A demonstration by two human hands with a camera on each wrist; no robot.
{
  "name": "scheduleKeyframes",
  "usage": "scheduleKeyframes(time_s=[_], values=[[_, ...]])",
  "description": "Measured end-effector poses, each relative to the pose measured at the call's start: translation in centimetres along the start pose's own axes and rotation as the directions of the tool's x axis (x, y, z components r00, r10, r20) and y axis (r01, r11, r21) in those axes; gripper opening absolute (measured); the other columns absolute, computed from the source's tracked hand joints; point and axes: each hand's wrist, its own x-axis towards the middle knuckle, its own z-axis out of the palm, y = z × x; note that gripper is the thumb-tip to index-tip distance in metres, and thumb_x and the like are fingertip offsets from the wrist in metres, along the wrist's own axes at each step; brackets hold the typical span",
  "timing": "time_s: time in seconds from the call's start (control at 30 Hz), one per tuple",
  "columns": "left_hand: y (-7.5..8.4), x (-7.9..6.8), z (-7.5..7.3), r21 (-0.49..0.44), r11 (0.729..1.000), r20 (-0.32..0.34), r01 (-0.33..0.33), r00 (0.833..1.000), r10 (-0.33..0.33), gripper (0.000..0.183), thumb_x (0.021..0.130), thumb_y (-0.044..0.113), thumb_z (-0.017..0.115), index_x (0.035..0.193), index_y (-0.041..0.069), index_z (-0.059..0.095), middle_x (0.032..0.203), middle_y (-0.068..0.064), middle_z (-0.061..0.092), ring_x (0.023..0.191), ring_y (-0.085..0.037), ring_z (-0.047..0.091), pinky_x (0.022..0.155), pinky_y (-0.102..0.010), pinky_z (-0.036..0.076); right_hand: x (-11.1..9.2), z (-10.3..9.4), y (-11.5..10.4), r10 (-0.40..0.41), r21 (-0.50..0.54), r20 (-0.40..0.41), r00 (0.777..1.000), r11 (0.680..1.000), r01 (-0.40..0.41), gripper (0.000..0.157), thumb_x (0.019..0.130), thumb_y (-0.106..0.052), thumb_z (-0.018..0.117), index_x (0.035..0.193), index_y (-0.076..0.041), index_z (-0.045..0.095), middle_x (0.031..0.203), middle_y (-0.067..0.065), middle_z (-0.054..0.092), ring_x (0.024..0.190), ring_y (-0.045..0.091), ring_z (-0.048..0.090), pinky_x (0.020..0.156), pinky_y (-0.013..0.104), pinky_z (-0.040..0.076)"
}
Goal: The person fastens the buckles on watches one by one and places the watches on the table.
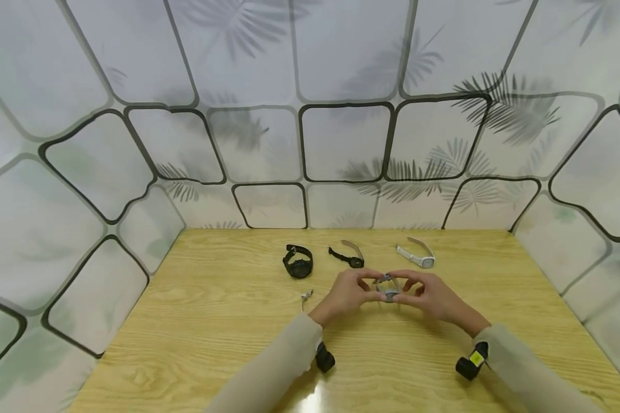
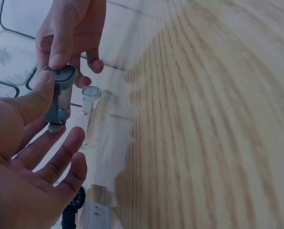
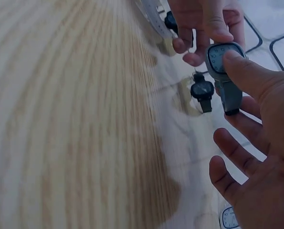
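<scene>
A grey wristwatch [image 1: 390,296] with a squarish dial is held above the table between both hands, its strap forming a loop. On one side my left hand [image 1: 347,291] pinches it, thumb at the watch case and fingertips at the strap end. My right hand [image 1: 430,293] pinches the opposite side in the same way. In the right wrist view the right thumb lies over part of the dial [image 3: 219,58]. The left wrist view shows the grey strap [image 2: 54,112] hanging below the case, with the other fingers of the left hand [image 2: 32,157] spread loosely.
Behind the hands lie a large black watch [image 1: 299,268], a smaller black watch [image 1: 356,262] and a white watch [image 1: 426,262]. A whitish strap [image 1: 305,297] lies beside the left forearm, partly hidden. The wooden table [image 1: 201,321] ends at a patterned curtain [image 1: 268,206].
</scene>
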Motion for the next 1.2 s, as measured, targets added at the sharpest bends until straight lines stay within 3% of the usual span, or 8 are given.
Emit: scheduleKeyframes(time_s=[0.1, 0.3, 0.43, 0.53, 0.6, 1.2], values=[[-0.2, 0.5, 0.2, 0.006, 1.0, 0.008, 0.012, 1.0, -0.012, 0.044, 0.087, 0.024, 0.084, 0.129, 0.018, 0.073, 0.125, 0.006, 0.069, 0.077, -0.005, 0.065, 0.06, -0.025, 0.055, 0.3, -0.3, 0.3, 0.025, 0.01, 0.031, 0.999, 1.0, -0.026, 0.051, 0.094, -0.024, 0.077, 0.142, -0.011, 0.062, 0.12, 0.014, 0.067, 0.089, 0.016, 0.064, 0.061, 0.029, 0.054], [-0.4, 1.7, 0.6, 0.041, 0.997, 0.009, 0.066, 0.998, -0.066, 0.046, 0.085, 0.023, 0.086, 0.128, 0.016, 0.073, 0.127, 0.006, 0.07, 0.067, -0.012, 0.063, 0.057, -0.024, 0.051, 0.8, -0.4, 1.2, 0.082, -0.005, 0.069, 0.994, 0.997, -0.082, 0.055, 0.094, -0.029, 0.078, 0.143, -0.013, 0.06, 0.1, 0.005, 0.069, 0.082, 0.017, 0.065, 0.063, 0.029, 0.052], [-0.3, 2.3, 0.9, 0.029, 0.993, -0.002, 0.113, 0.994, -0.113, 0.046, 0.083, 0.022, 0.088, 0.127, 0.015, 0.074, 0.13, 0.005, 0.069, 0.093, -0.014, 0.069, 0.076, -0.025, 0.055, 1.2, -0.4, 2.0, 0.078, -0.04, 0.073, 0.994, 0.996, -0.075, 0.056, 0.092, -0.031, 0.079, 0.142, -0.012, 0.061, 0.09, 0.001, 0.068, 0.077, 0.016, 0.064, 0.062, 0.028, 0.048], [-0.2, 2.7, 1.1, 0.029, 0.991, -0.013, 0.133, 0.991, -0.133, 0.045, 0.083, 0.022, 0.088, 0.126, 0.016, 0.075, 0.13, 0.005, 0.069, 0.121, -0.015, 0.061, 0.096, -0.031, 0.053, 1.4, -0.6, 2.2, 0.069, -0.066, 0.074, 0.995, 0.996, -0.064, 0.056, 0.093, -0.031, 0.079, 0.142, -0.011, 0.061, 0.087, 0.0, 0.066, 0.075, 0.016, 0.061, 0.062, 0.028, 0.046], [-0.3, 2.9, 1.3, 0.04, 0.989, -0.019, 0.141, 0.99, -0.14, 0.045, 0.083, 0.022, 0.088, 0.125, 0.017, 0.075, 0.129, 0.005, 0.07, 0.128, -0.018, 0.058, 0.103, -0.035, 0.05, 1.5, -0.6, 2.3, 0.072, -0.078, 0.077, 0.994, 0.995, -0.066, 0.056, 0.093, -0.032, 0.079, 0.142, -0.011, 0.061, 0.087, 0.0, 0.065, 0.075, 0.015, 0.059, 0.062, 0.028, 0.045], [-0.3, 3.3, 1.8, 0.092, 0.982, -0.021, 0.166, 0.986, -0.165, 0.043, 0.085, 0.02, 0.087, 0.126, 0.014, 0.074, 0.128, 0.004, 0.07, 0.13, -0.019, 0.057, 0.108, -0.038, 0.047, 1.7, -0.7, 2.9, 0.089, -0.094, 0.112, 0.99, 0.992, -0.079, 0.059, 0.094, -0.033, 0.077, 0.145, -0.01, 0.058, 0.098, 0.002, 0.065, 0.082, 0.016, 0.057, 0.07, 0.031, 0.046]])
